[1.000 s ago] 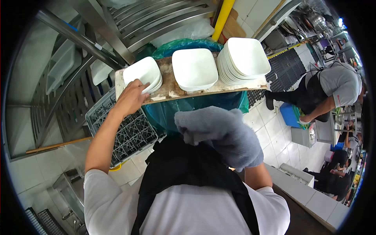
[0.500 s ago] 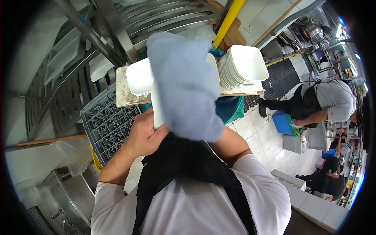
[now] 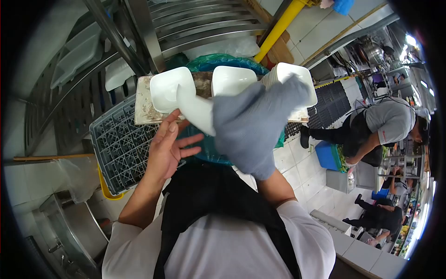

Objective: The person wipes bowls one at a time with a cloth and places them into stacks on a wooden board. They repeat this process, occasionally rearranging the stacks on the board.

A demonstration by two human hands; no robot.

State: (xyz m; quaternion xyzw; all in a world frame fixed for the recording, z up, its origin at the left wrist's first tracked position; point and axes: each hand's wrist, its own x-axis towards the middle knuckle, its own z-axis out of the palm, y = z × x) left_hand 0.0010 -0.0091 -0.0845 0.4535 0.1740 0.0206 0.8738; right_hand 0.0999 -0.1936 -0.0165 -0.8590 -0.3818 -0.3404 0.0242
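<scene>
A grey-blue cloth [image 3: 251, 125] is draped over my right hand, hiding its fingers; only the forearm shows below. Through the cloth, that hand grips a white dish [image 3: 197, 111], tilted on edge and blurred by motion. My left hand [image 3: 168, 146] is open, fingers spread, just below the dish and apart from it. Beyond the hands, white square dishes stand in a left stack [image 3: 172, 88], a middle stack [image 3: 233, 80] and a taller right stack [image 3: 297, 74], partly covered by the cloth.
The stacks stand on a worn board [image 3: 143, 109]. A grey dish rack [image 3: 123, 144] lies to the left, near a metal sink [image 3: 76, 228]. Steel shelving [image 3: 200, 28] and a yellow pole [image 3: 281, 30] rise behind. At right, a co-worker [image 3: 388, 121] bends near a blue crate [image 3: 327, 156].
My left hand has let go of the white dish and opened. The cloth-covered right hand has swung rightward with the dish, uncovering the middle stack.
</scene>
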